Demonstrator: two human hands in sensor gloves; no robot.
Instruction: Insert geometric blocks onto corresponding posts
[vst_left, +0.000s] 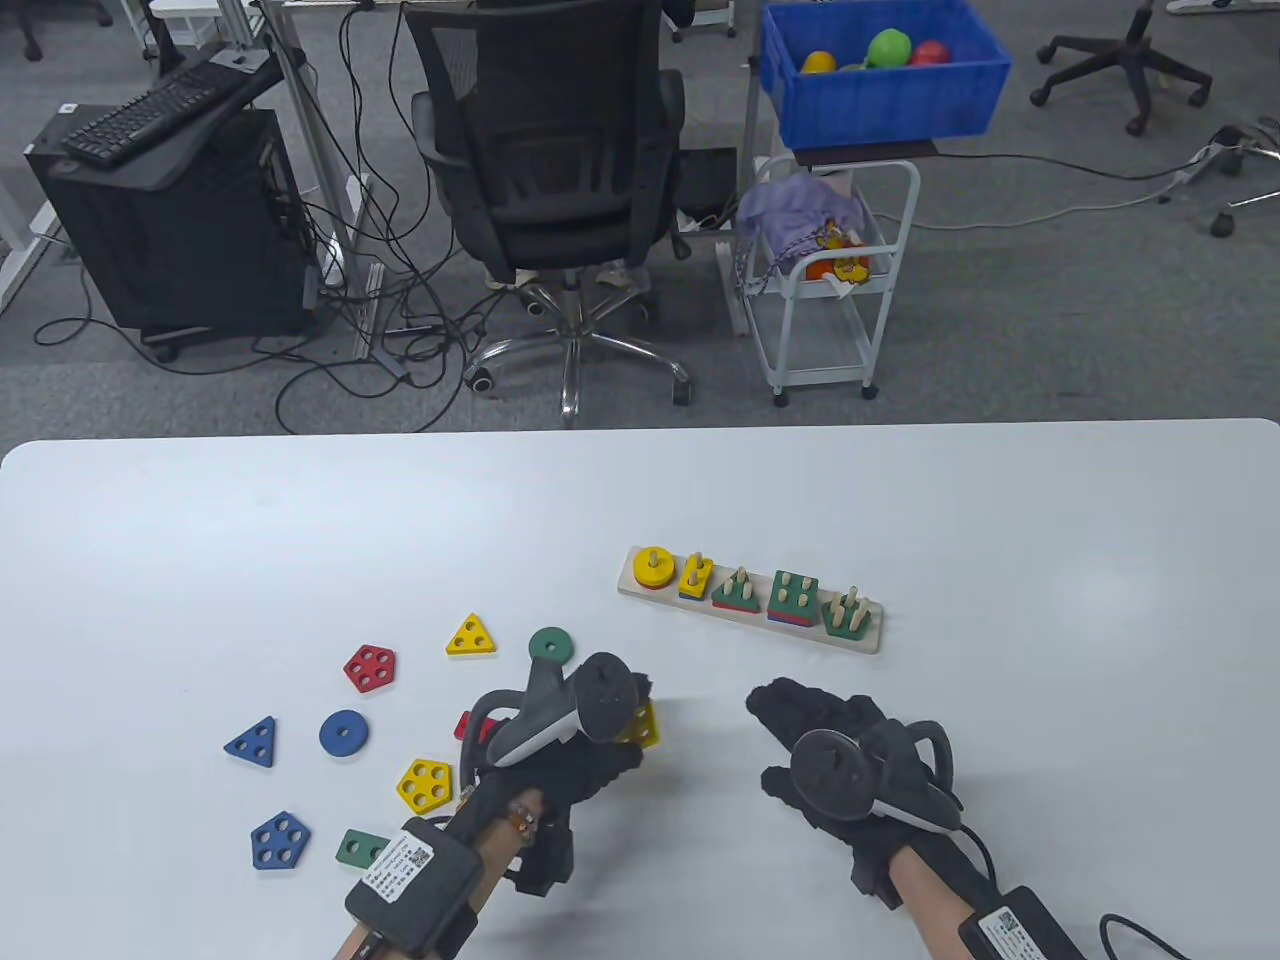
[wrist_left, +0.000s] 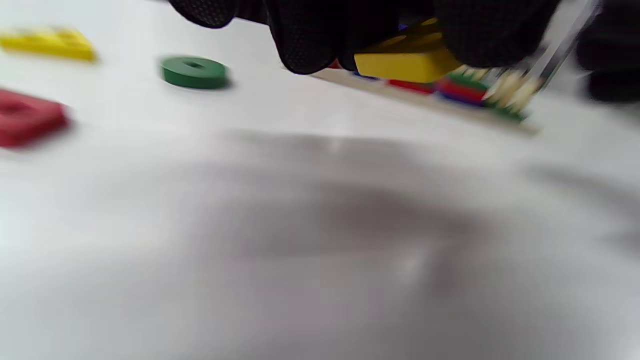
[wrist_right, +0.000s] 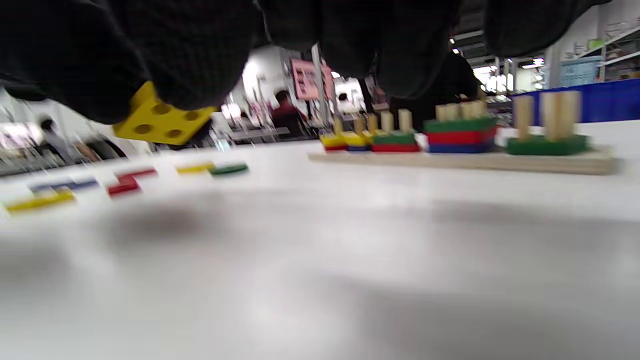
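Yellow square block (wrist_left: 407, 64), tilted, gripped off the table by the left hand (vst_left: 575, 735); right hand (vst_left: 835, 750) loose, holding nothing.

Bare table (vst_left: 900, 520) lies between both hands and the post board (vst_left: 750, 600); loose blocks crowd left.

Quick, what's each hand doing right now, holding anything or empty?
Left hand: grips a yellow square wooden block with four holes, lifted off the table.
Right hand: holds nothing, fingers spread open above the table.
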